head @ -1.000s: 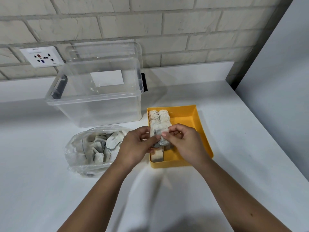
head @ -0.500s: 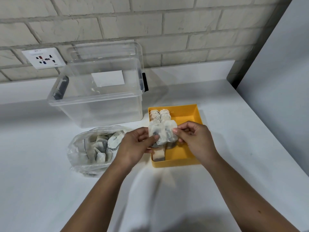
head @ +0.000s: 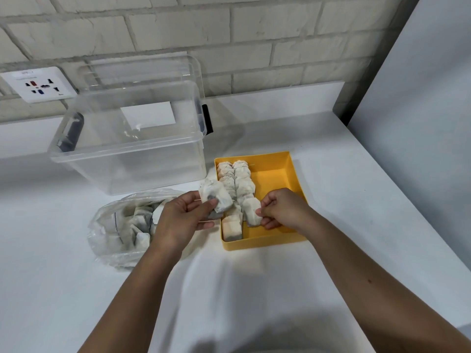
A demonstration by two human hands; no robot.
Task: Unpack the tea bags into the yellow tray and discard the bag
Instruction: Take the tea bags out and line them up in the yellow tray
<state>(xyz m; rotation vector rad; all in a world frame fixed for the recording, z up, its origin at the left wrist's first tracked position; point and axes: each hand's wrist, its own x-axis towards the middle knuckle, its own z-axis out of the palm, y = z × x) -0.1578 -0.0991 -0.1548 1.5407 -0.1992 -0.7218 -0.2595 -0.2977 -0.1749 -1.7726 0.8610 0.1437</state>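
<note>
"Pale brick wall (head: 254,34) stood behind a white counter (head: 331,200), with a wall socket (head: 38,84) at far left," the first reader noted. "How did the yellow tray (head: 277,171) lie?"

"Its long axis ran away from the person toward the wall, the far end leaning slightly right. Tea bags (head: 237,179) lay in two rows along its left side, both following that axis. The left row reached the tray's near wall."

"And the hands?"

"Both forearms entered from below and converged on the tray's near end. The left hand (head: 181,220), palm turned inward, pinched one loose tea bag (head: 215,197) between thumb and fingers, over the counter just beside the tray's left rim. The right hand (head: 283,210), fingers curled, pinched a second tea bag (head: 251,212) inside the tray at the near end of the right row. Whether that bag touched the tray floor could not be told."

"Where was the remaining stock?"

"More tea bags sat in a crumpled plastic bag (head: 114,230) on the counter, left of the tray and partly behind the left hand. A clear storage box (head: 127,159) stood beyond it."

"Any writing?"

"A white label (head: 147,115) showed through the box, and small print topped the socket, too blurred to read."
</note>
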